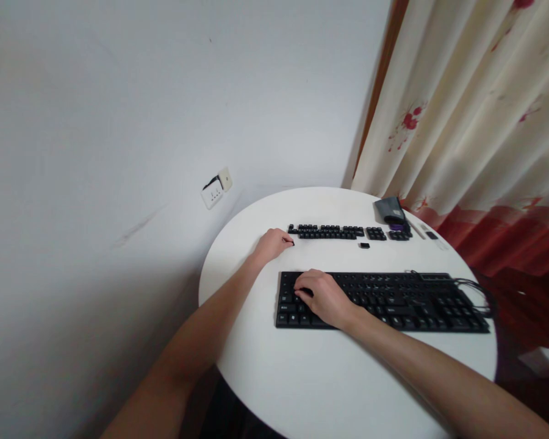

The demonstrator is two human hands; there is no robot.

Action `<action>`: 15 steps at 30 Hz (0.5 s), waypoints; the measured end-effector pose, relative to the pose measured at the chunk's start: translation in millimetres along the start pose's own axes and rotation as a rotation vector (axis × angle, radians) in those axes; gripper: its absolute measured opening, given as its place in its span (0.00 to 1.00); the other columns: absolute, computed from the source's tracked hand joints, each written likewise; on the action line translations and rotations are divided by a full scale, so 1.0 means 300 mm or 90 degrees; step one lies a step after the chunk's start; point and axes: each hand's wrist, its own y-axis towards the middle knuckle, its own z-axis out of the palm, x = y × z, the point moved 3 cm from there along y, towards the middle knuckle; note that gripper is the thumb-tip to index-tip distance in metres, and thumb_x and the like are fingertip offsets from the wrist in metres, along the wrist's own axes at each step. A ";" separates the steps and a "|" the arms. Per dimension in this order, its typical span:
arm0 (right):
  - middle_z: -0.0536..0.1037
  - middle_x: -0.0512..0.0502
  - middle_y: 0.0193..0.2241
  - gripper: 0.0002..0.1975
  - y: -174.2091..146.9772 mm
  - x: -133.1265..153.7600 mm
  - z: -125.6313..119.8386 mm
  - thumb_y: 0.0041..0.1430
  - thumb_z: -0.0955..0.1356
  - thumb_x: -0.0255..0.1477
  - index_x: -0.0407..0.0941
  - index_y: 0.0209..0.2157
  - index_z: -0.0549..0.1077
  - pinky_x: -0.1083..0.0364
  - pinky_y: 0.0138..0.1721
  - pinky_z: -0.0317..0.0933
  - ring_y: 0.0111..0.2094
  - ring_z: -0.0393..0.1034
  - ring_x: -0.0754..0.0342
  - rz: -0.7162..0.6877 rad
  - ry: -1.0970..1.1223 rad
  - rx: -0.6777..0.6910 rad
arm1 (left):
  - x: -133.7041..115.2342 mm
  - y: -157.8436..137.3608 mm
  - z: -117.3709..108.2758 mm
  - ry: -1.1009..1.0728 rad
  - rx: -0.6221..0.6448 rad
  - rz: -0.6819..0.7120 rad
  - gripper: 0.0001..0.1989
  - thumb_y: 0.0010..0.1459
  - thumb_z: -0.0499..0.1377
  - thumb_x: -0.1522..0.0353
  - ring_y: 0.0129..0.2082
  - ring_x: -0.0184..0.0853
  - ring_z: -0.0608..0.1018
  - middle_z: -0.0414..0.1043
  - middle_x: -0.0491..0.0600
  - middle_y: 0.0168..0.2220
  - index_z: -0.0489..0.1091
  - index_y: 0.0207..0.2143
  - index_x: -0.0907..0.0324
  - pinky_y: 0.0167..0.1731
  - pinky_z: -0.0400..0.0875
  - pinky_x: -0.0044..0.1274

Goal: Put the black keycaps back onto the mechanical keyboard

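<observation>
- Fingers [287, 238] on the left hand [271, 245] are pinching what looks like a small black keycap [293, 244], down near the tabletop, just off the left end of the loose keycap rows [327, 235].
- Right hand [322, 297] is over the left part of the black keyboard [396, 299], thumb and index curled toward each other. Can't tell if anything's between them, or whether they're touching the keys.
- Keyboard itself lies flat on the round white table [279, 372], on the near side of those rows, with its cable [473, 283] bunched at the right end.
- Two smaller keycap blocks sit right of the rows, one [376, 233] beside the other [398, 235].
- One loose black key [364, 246] is by itself between the rows and the keyboard.
- Grey pouch [390, 210] is at the far right, just behind the right-hand block.
</observation>
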 end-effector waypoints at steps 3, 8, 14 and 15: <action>0.79 0.44 0.36 0.08 0.000 0.005 -0.001 0.62 0.66 0.22 0.43 0.33 0.78 0.54 0.45 0.64 0.40 0.71 0.52 -0.021 -0.027 0.024 | -0.007 -0.003 0.001 -0.004 0.003 0.006 0.07 0.55 0.64 0.67 0.34 0.36 0.80 0.81 0.48 0.35 0.81 0.36 0.54 0.36 0.71 0.24; 0.78 0.43 0.36 0.09 0.001 0.035 -0.022 0.63 0.65 0.23 0.43 0.34 0.77 0.52 0.46 0.63 0.41 0.69 0.50 -0.056 -0.100 0.053 | -0.044 -0.019 -0.017 -0.014 0.006 0.020 0.06 0.54 0.64 0.69 0.33 0.36 0.80 0.81 0.48 0.33 0.81 0.35 0.55 0.36 0.71 0.24; 0.77 0.42 0.40 0.11 -0.022 0.048 -0.042 0.63 0.64 0.23 0.43 0.38 0.78 0.52 0.47 0.64 0.44 0.69 0.50 -0.063 -0.105 0.056 | -0.147 -0.114 -0.140 -0.083 -0.022 0.040 0.07 0.55 0.64 0.68 0.32 0.33 0.78 0.81 0.46 0.33 0.81 0.36 0.56 0.35 0.71 0.22; 0.77 0.42 0.41 0.11 -0.026 0.047 -0.043 0.63 0.64 0.23 0.43 0.39 0.78 0.52 0.47 0.64 0.44 0.69 0.50 -0.066 -0.101 0.056 | -0.167 -0.146 -0.161 -0.105 -0.028 0.052 0.07 0.55 0.63 0.67 0.33 0.33 0.78 0.81 0.46 0.34 0.80 0.37 0.56 0.35 0.71 0.22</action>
